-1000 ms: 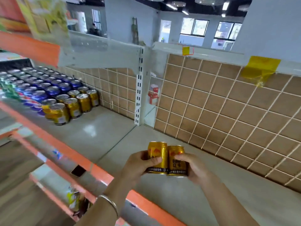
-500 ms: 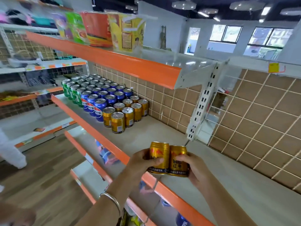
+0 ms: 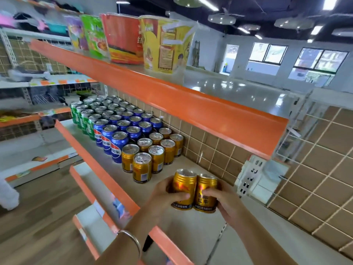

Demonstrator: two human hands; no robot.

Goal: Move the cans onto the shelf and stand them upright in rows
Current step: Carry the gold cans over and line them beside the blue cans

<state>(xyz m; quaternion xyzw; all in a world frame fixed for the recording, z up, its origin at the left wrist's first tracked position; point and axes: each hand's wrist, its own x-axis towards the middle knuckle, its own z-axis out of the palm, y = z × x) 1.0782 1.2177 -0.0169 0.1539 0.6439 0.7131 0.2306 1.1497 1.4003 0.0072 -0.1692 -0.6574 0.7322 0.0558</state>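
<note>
Looking from large to small, you have the middle shelf running away to your left, with its orange front edge under your wrists and the brown tiled back wall behind it. The upper shelf hangs over it, so room above the cans is limited. On the board stand green cans, then blue Pepsi cans, then a block of gold cans, all upright in rows. Open board shows between this block and the white upright post.

Your left hand holds one gold Red Bull can and your right hand holds a second gold can. Each grip is curled around its own can. The two cans touch side by side, upright, over the shelf; I cannot tell if they rest on it.

The block lies up and left of the grip, near but apart, and the left hand is nearer. I judge the next move goes left and slightly toward the wall, with the long axis kept vertical.
</note>
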